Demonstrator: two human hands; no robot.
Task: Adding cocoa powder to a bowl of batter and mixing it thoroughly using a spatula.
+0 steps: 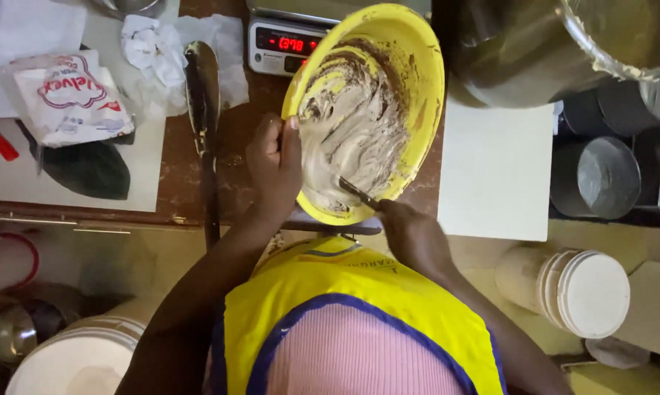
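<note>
At the near edge of the brown wooden bench (235,139), the right hand (410,230) is closed around a dark-handled metal scraping tool (358,193), whose long axis runs up and leftward into the batter. The left hand (275,164) grips the rim of the round yellow plastic bowl (418,73), tilted with its mouth facing the person, smeared with pale grey batter. Left of it lies a long dark spoon (202,88), pointing away. Behind sits a digital scale with a red display (282,45); a white paper sheet (495,168) lies to the right, a white printed packet (70,99) far left.
</note>
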